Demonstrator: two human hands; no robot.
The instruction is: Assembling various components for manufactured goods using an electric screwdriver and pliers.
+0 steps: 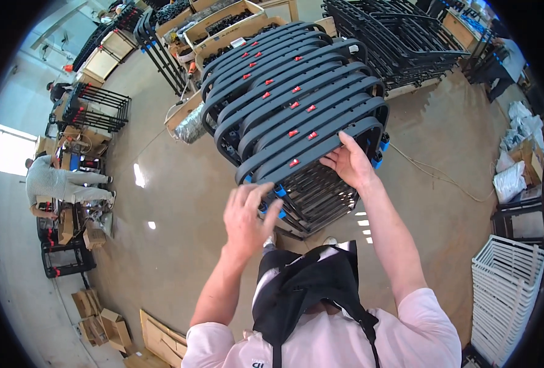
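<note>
A row of black metal frames (308,132) with rounded ends stands close together in front of me, red clips (294,162) along their top bars. My right hand (351,162) is at the right end of the nearest frame, its thumb over the top bar and its fingers curled beneath. My left hand (245,216), a little blurred, hovers by that frame's left end with fingers apart and holds nothing. Blue pieces (280,191) sit on the frames' legs beside it. Below the top bars, a dark slatted part (321,190) shows.
Crates of black parts (226,27) and more stacked black frames (401,43) stand behind. White slatted racks (508,288) are at the right, near plastic bags (510,182). A cord (440,175) lies on the floor. At left, a person (63,179) works by a bench.
</note>
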